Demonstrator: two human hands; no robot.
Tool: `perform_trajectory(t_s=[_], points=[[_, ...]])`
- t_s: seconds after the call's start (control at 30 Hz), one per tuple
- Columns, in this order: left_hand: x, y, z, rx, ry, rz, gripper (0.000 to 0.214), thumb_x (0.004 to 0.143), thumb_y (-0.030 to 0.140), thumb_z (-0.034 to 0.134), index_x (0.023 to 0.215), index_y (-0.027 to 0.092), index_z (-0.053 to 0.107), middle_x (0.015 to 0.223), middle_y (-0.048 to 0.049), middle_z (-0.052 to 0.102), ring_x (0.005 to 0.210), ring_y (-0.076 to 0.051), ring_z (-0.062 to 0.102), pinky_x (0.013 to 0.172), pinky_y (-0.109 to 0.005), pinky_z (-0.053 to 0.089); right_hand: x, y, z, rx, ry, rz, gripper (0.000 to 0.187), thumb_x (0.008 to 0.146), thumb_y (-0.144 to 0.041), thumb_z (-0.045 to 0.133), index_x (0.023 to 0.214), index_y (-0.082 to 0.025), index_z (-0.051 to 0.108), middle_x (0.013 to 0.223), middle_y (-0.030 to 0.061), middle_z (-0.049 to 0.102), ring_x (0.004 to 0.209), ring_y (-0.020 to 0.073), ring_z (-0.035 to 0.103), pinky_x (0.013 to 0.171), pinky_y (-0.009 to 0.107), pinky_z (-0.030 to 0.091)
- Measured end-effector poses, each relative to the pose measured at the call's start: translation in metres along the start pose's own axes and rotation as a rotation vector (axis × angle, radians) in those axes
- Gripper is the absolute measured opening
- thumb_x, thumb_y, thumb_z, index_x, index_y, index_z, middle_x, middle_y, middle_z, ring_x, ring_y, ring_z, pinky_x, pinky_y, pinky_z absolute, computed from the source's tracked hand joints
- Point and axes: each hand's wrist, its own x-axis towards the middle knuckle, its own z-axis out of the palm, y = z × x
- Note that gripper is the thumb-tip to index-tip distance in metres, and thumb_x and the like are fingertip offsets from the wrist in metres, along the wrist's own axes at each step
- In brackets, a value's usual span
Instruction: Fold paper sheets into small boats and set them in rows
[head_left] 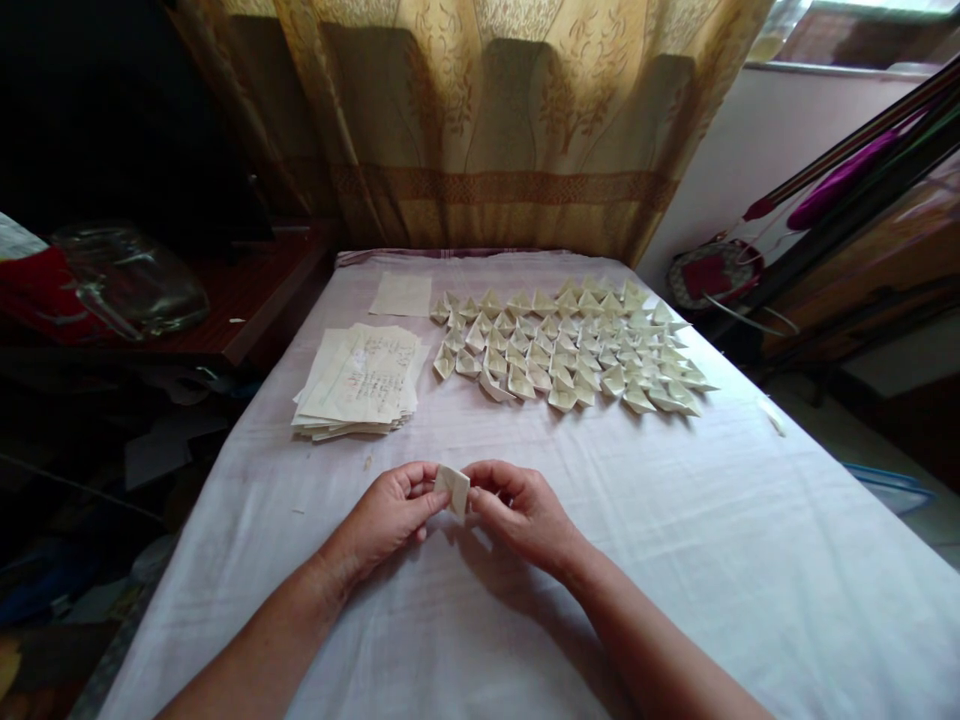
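The folded paper (460, 486) was cream, matching the pale cream paper boats (520, 382). Dark handwriting marked the off-white paper stack (352, 385). The cloth (675, 560) was white, tinged lilac toward the far left. The curtain (517, 110) was gold with brown tree motifs above a reddish-brown patterned band (510, 186).

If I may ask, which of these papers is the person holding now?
The small folded paper between left hand and right hand; the stacked sheets, lone sheet and paper boats lie beyond, untouched.

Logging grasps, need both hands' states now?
Left hand: closed, holding the folded paper.
Right hand: curled at the paper's edge; whether it grips can't be told.
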Motion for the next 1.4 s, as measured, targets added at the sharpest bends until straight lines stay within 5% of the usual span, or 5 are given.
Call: perform_trajectory(t_s=[0.37,0.67,1.0,1.17,1.4], points=[[0.003,-0.007,-0.005,0.041,-0.026,0.013,0.049,0.063,0.044,0.082,0.099,0.014,0.069,0.074,-0.0026,0.069,0.050,-0.008,0.052,0.040,-0.016,0.034,0.006,0.003,-0.002,-0.252,0.114,-0.091,0.025,0.076,-0.015,0.054,0.086,-0.023,0.076,0.072,-0.0006,0.074,0.062,0.0133,0.064,0.061,0.022,0.045],[0.002,-0.005,-0.003,0.119,0.013,0.084,0.043,0.066,0.048,0.079,0.090,0.013,0.069,0.073,-0.0020,0.066,0.048,-0.006,0.046,0.041,-0.016,0.035,0.003,0.001,-0.004,-0.236,-0.003,-0.108,0.028,0.081,-0.019,0.057,0.098,-0.025,0.077,0.079,-0.0013,0.076,0.060,0.0118,0.064,0.060,0.021,0.045],[0.000,-0.008,-0.004,0.120,-0.035,0.116,0.032,0.070,0.042,0.076,0.084,0.014,0.067,0.066,0.0016,0.059,0.046,-0.006,0.043,0.043,-0.018,0.036,0.002,0.006,0.000,-0.216,0.066,-0.169,0.032,0.082,-0.012,0.049,0.092,-0.024,0.077,0.082,0.0006,0.077,0.072,0.0142,0.069,0.068,0.022,0.048],[0.000,-0.008,-0.005,0.198,-0.031,0.126,0.027,0.073,0.038,0.069,0.085,0.014,0.067,0.062,0.0032,0.057,0.044,-0.006,0.043,0.045,-0.019,0.035,0.000,0.012,-0.003,-0.307,0.040,-0.278,0.024,0.085,-0.016,0.054,0.097,-0.021,0.075,0.081,0.0021,0.075,0.065,0.0122,0.064,0.062,0.020,0.046],[-0.006,-0.001,-0.001,0.251,-0.037,0.133,0.032,0.076,0.045,0.067,0.091,0.017,0.059,0.068,0.0030,0.059,0.054,-0.010,0.054,0.050,-0.019,0.042,-0.002,0.017,0.002,-0.478,0.196,-0.450,0.024,0.088,-0.016,0.049,0.087,-0.020,0.072,0.072,0.0032,0.070,0.062,0.0125,0.063,0.060,0.021,0.045]])
